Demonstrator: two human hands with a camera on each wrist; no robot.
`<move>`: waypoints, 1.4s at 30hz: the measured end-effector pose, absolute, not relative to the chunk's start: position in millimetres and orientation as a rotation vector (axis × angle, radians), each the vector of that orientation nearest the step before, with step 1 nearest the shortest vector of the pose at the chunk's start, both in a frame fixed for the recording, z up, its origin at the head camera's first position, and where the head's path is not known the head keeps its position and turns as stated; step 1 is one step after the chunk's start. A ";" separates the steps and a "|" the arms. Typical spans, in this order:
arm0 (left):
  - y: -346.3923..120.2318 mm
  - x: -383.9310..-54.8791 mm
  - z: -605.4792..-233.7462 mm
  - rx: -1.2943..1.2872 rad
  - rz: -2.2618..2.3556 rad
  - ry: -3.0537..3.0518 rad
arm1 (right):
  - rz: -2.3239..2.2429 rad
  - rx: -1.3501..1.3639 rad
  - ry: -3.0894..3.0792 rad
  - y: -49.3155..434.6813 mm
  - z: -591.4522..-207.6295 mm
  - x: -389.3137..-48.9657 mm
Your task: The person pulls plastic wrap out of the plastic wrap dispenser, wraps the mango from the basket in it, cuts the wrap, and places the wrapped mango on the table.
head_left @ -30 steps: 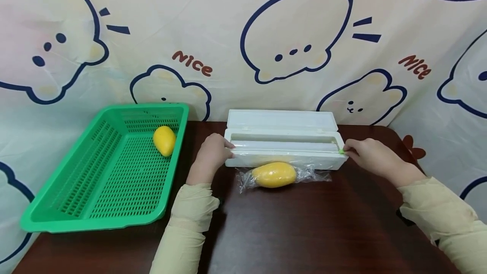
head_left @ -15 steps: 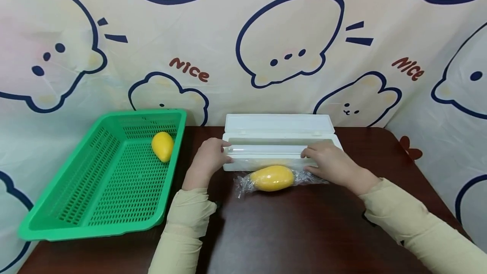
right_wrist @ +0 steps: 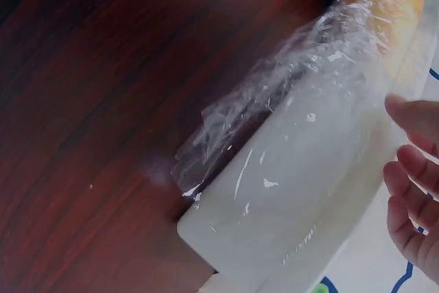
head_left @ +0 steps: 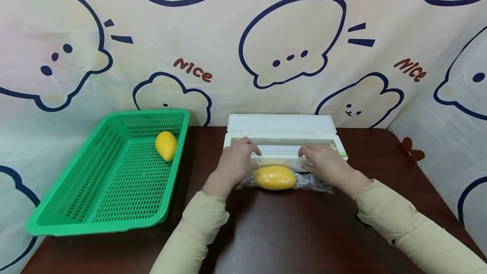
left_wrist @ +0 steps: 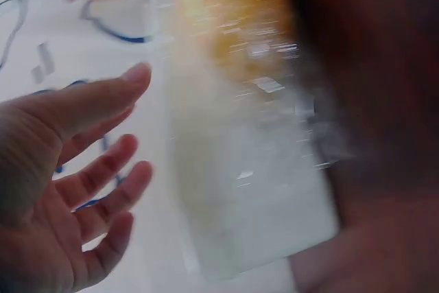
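Observation:
A white cling film box point(head_left: 281, 124) stands open at the back of the table, its lid tipped against the wall. Inside lies a pale film roll point(head_left: 279, 149), and a green slider point(head_left: 343, 154) sits at its right end. Directly in front, a yellow mango point(head_left: 274, 177) lies wrapped in clear film with crumpled ends. My left hand point(head_left: 236, 160) hovers by the box's front edge, left of the mango, fingers spread and loosely bent. My right hand point(head_left: 323, 164) faces it from the right, fingers bent at the roll's edge. The wrist views show nothing between either hand's fingers.
A green plastic basket point(head_left: 163, 206) stands on the left, with an unwrapped yellow mango point(head_left: 166, 146) against its right wall. The dark wooden table point(head_left: 300, 227) meets a printed cloth wall point(head_left: 224, 96) behind the box.
My right hand has left the box's right end and moved inward along its front. Then my left hand has come right from the left end. The wrapped mango has stayed in place.

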State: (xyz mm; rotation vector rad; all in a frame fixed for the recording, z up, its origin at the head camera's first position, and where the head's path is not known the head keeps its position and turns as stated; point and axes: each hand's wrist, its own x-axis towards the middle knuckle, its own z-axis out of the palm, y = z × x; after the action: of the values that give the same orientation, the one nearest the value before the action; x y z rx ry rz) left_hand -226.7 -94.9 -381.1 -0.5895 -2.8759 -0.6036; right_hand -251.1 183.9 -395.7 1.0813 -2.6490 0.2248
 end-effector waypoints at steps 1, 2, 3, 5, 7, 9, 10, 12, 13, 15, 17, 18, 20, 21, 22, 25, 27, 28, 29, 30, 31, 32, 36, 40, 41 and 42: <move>-92.4 -227.3 -385.3 -0.591 -0.574 -2.876 | 0.212 1.096 -2.634 183.0 -397.4 -251.6; -90.9 -228.1 -389.4 -0.586 -0.534 -2.871 | 0.203 1.113 -2.616 182.1 -399.1 -252.0; -90.1 -228.8 -392.6 -0.575 -0.513 -2.868 | 0.199 1.130 -2.597 181.3 -400.1 -252.1; -89.9 -230.6 -397.4 -0.551 -0.485 -2.862 | 0.192 1.147 -2.570 179.8 -401.5 -252.3; -90.4 -232.6 -399.9 -0.546 -0.474 -2.848 | 0.181 1.136 -2.556 179.3 -402.2 -252.3; -90.6 -234.5 -400.5 -0.559 -0.470 -2.834 | 0.160 1.113 -2.557 179.8 -402.9 -252.4; -90.6 -235.1 -400.5 -0.572 -0.469 -2.827 | 0.146 1.104 -2.560 180.1 -403.4 -252.5; -90.3 -235.5 -400.1 -0.610 -0.467 -2.811 | 0.119 1.100 -2.550 180.6 -404.2 -252.6; -90.4 -235.1 -399.6 -0.628 -0.465 -2.803 | 0.105 1.101 -2.545 180.9 -405.1 -253.0; -90.6 -233.9 -398.9 -0.665 -0.469 -2.778 | 0.095 1.115 -2.525 181.4 -406.1 -253.3; -91.2 -232.7 -398.6 -0.704 -0.466 -2.751 | 0.095 1.127 -2.503 182.2 -407.4 -253.3; -91.3 -232.0 -398.3 -0.718 -0.472 -2.740 | 0.097 1.130 -2.493 182.7 -408.1 -253.1; -91.9 -230.9 -398.4 -0.759 -0.484 -2.718 | 0.106 1.136 -2.475 183.2 -409.2 -252.3; -92.2 -230.4 -398.6 -0.787 -0.486 -2.708 | 0.110 1.139 -2.466 183.1 -409.6 -251.5; -92.5 -229.8 -398.6 -0.816 -0.494 -2.702 | 0.117 1.143 -2.458 182.6 -410.3 -251.2; -93.4 -227.6 -398.2 -0.904 -0.543 -2.686 | 0.154 1.174 -2.454 177.6 -410.9 -250.4; -93.8 -226.3 -397.8 -0.956 -0.592 -2.678 | 0.169 1.215 -2.445 172.3 -411.3 -250.8; -93.7 -225.7 -397.5 -0.972 -0.628 -2.677 | 0.178 1.238 -2.442 169.6 -411.6 -251.1; -93.6 -225.2 -397.3 -0.982 -0.658 -2.675 | 0.184 1.261 -2.434 166.8 -411.4 -251.1; -93.2 -224.7 -396.9 -0.988 -0.681 -2.677 | 0.185 1.280 -2.422 164.4 -411.2 -251.0; -92.8 -224.4 -396.7 -0.990 -0.687 -2.680 | 0.183 1.295 -2.410 162.5 -411.1 -250.6; -92.2 -224.1 -396.6 -0.986 -0.678 -2.690 | 0.182 1.306 -2.397 160.9 -410.9 -250.1; -88.2 -223.3 -398.3 -0.942 -0.526 -2.757 | 0.154 1.326 -2.355 156.3 -410.7 -245.9; -84.1 -223.1 -401.3 -0.884 -0.411 -2.798 | 0.115 1.339 -2.342 153.6 -413.2 -240.3; -83.3 -223.3 -401.9 -0.874 -0.407 -2.802 | 0.122 1.342 -2.347 153.3 -414.2 -238.7; -82.7 -223.4 -402.1 -0.870 -0.397 -2.801 | 0.126 1.344 -2.348 153.3 -415.2 -237.3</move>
State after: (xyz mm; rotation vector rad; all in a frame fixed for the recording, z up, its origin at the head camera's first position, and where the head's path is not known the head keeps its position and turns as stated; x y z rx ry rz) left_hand -223.4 -82.7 -402.1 -0.8704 -2.8008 -0.3973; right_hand -237.3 153.3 -415.2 1.3441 -2.3484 0.1260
